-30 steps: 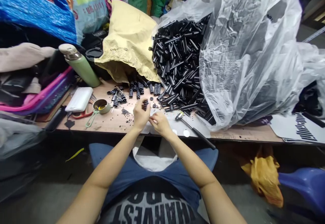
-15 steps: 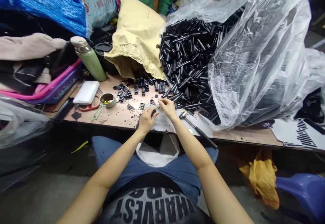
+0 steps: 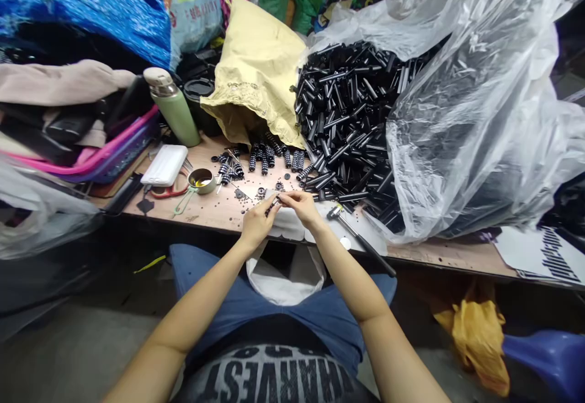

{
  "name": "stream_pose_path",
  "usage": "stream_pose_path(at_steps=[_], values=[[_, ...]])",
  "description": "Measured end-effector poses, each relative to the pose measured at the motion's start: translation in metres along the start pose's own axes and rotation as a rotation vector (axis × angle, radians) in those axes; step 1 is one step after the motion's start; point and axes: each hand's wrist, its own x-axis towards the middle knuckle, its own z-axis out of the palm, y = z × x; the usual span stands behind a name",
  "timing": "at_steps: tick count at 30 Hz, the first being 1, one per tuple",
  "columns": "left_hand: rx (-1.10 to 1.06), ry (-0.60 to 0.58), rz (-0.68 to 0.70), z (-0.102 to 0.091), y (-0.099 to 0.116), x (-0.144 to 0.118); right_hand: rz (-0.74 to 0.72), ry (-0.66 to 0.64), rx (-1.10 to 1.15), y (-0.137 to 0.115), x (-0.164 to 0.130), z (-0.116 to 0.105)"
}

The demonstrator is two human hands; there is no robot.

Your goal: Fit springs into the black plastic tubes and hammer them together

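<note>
My left hand (image 3: 256, 222) is closed around a small dark ridged piece (image 3: 273, 203) near the table's front edge. Its kind is too small and too covered to tell. The fingertips of my right hand (image 3: 301, 206) are pinched at the upper end of that piece, touching my left fingers; whether they hold something of their own is hidden. Beneath both hands lies a pale sheet (image 3: 287, 225). Right of them a hammer (image 3: 359, 239) with a black handle rests at a slant. Behind, several black ridged pieces (image 3: 265, 159) spill beside the yellow sack's mouth.
A heap of black tubes (image 3: 347, 104) fills a clear plastic bag (image 3: 461, 128) at the right. The yellow sack (image 3: 256, 55) stands at the back. At the left are a green flask (image 3: 176, 110), a white power bank (image 3: 164, 165), a small cup (image 3: 202, 181) and a pink basket (image 3: 91, 162).
My hands have come closer together, and the right fingertips now meet the piece in my left hand. The whole view has shifted slightly.
</note>
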Motion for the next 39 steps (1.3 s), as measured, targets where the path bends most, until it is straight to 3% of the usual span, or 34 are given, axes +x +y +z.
stream_pose_path(at_steps=[2, 7, 9, 11, 13, 17, 24, 29, 35, 39], values=[[-0.015, 0.023, -0.017, -0.004, -0.006, 0.000, -0.096, -0.043, -0.118, -0.003, -0.002, 0.007], [-0.077, 0.107, -0.051, -0.017, -0.023, 0.005, -0.286, -0.295, -0.534, -0.011, 0.007, 0.026], [-0.098, 0.147, -0.062, -0.021, -0.027, 0.008, -0.315, -0.220, -0.818, -0.011, 0.019, 0.029], [-0.115, 0.178, -0.080, -0.024, -0.028, 0.012, -0.304, -0.062, -1.089, -0.009, 0.034, 0.027], [-0.131, 0.191, -0.102, -0.026, -0.026, 0.015, -0.275, 0.028, -1.224, -0.004, 0.048, 0.021], [-0.159, 0.144, -0.147, -0.027, -0.021, 0.018, -0.266, 0.032, -1.201, 0.005, 0.058, 0.012], [0.008, -0.111, -0.129, -0.023, -0.008, 0.022, -0.360, -0.002, -0.943, -0.004, 0.032, 0.018], [0.044, -0.123, -0.100, -0.020, -0.002, 0.022, -0.446, 0.006, -0.689, -0.009, 0.022, 0.019], [-0.101, -0.109, -0.044, -0.013, -0.006, 0.023, -0.593, -0.044, -0.901, -0.014, 0.010, 0.012], [-0.247, 0.030, 0.014, 0.006, -0.003, 0.024, -0.701, -0.054, -0.961, -0.019, -0.009, 0.010]])
